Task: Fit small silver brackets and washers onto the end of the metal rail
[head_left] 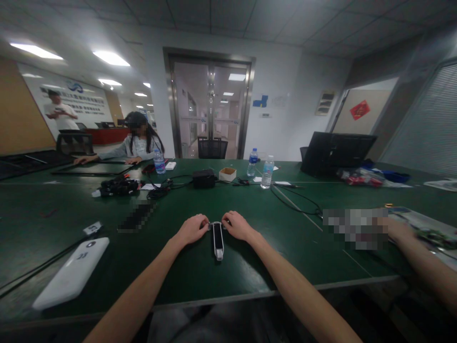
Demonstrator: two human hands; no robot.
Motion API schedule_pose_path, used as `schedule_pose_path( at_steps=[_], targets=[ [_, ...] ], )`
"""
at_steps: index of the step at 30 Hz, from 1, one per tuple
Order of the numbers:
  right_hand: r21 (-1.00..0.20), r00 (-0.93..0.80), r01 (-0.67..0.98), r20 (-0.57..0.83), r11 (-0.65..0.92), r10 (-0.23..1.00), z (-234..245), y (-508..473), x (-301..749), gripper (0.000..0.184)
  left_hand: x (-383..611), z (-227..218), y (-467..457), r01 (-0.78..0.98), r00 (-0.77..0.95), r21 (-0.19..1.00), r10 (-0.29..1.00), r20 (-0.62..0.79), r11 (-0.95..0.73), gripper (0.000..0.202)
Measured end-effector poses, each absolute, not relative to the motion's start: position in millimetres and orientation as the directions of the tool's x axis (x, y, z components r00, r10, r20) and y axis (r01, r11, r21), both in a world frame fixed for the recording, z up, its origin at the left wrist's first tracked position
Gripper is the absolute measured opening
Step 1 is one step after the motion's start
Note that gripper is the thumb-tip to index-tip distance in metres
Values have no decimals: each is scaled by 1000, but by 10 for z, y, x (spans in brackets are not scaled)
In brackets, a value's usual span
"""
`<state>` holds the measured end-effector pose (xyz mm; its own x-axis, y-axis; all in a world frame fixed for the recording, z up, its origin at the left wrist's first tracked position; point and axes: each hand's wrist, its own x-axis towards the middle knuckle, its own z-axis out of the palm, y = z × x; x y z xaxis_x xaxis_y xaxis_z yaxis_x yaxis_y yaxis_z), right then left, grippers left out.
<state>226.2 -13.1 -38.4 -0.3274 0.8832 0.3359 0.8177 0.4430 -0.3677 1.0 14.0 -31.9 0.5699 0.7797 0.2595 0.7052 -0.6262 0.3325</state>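
Observation:
On the green table between my hands lies a slim, long device (pixel 218 240) with a pale frame, a dark middle strip and a whitish near end. Its exact kind is unclear. My left hand (pixel 194 228) is closed at its far left corner, fingertips pinched at the device's edge. At the far right corner, my right hand (pixel 236 226) is curled the same way, thumb and fingers together. Small pieces seem to jut out at both fingertips, too small to make out. Both wrists rest low, close to the tabletop.
A white numbered case (pixel 73 274) lies at left, near cables. Farther back are a black box (pixel 204 178), a small open carton (pixel 227 174), water bottles (pixel 267 172) and a monitor (pixel 337 155). Another person's arm (pixel 410 243) reaches in at right; a person (pixel 137 138) sits across.

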Motion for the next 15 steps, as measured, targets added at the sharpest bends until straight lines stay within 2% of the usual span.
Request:
schedule_pose_path(
  at_steps=[15],
  targets=[
    [-357,-333,825,320,439,887,-380,-136,2262,15,25,-251,104,700,585,313,767,264,-642,11]
  ],
)
